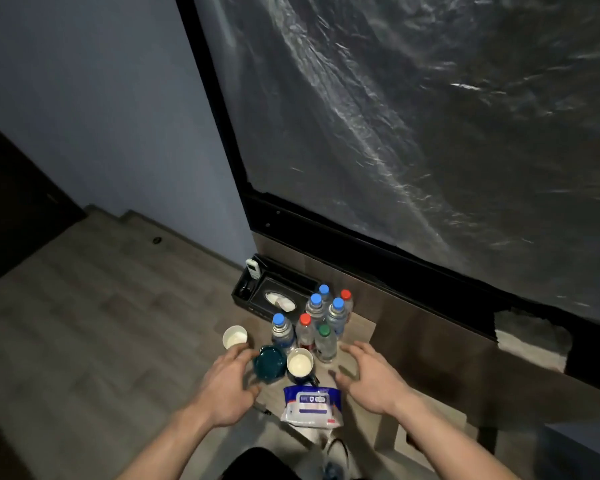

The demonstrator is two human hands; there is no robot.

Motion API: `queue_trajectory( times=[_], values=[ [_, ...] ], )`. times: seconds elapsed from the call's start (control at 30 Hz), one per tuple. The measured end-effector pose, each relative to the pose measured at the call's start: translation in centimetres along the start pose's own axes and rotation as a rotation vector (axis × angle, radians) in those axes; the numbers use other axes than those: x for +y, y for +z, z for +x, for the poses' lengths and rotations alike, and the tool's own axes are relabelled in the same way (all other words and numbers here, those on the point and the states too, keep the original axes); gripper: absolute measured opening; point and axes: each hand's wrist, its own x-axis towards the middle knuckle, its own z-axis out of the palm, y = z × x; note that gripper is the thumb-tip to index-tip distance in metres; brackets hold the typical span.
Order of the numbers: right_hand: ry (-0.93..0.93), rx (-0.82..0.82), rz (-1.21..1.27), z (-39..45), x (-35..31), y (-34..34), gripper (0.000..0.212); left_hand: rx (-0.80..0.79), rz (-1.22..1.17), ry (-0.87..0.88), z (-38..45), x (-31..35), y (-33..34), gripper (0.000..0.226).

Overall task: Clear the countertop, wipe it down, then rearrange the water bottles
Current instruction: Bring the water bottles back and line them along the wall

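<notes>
the counter (388, 344) is a narrow wooden ledge under a plastic-covered dark panel, and nothing looks cleared off it yet, so the step in hand reads as the first lift. furthest left stands a white paper cup (235, 337) near the counter's edge, with a black tissue box (274, 294) behind it holding a remote (253, 268) in its side slot. the left hand (227, 386) has its grip spread, fingers reaching round the teal dish (269, 362) without plainly closing on it; whether the fingertips touch it i cannot tell. just right of the dish sits a dark mug (300, 364) with a pale inside, and nearer the person a pack of wet wipes (312, 405). behind these, the water bottles (321, 320) stand upright in a tight cluster, caps blue, red and green, close against the mug. the right hand (371, 379) hovers with its grip spread too, holding nothing, beside the green-capped bottle (325, 342). to do this well i'd take the dish and mug first, lifting straight up so a knuckle doesn't topple the bottles, which look light and tippy. the wipes are best kept within reach, since they are wanted next, and the paper cup moved gently as it would crush.
</notes>
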Motion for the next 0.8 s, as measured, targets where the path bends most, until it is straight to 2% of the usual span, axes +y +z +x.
queue_trajectory(
  times=[0.2,0.33,0.43,0.53,0.7,0.8],
  values=[
    [0.086,0.053,0.055,3.3,-0.9,0.3,0.071,-0.123,0.036,0.032,8.2,0.1,-0.5,0.062],
    [0.179,0.094,0.106,4.3,-1.7,1.0,0.069,-0.174,0.061,0.132,14.2,-0.4,0.6,0.074],
    [0.230,0.123,0.144,5.3,-2.4,1.7,0.065,-0.229,0.072,0.182,18.2,-0.6,1.7,0.067],
    [0.284,0.165,0.194,6.4,-3.1,2.7,0.065,-0.283,0.127,0.230,21.3,-1.1,2.8,0.069],
    [0.308,0.207,0.202,8.1,-4.2,4.0,0.063,-0.218,0.080,0.245,23.5,-1.8,3.6,0.041],
    [0.323,0.219,0.209,9.3,-5.1,4.5,0.059,-0.166,0.041,0.252,23.5,-2.2,2.7,0.034]
  ],
)
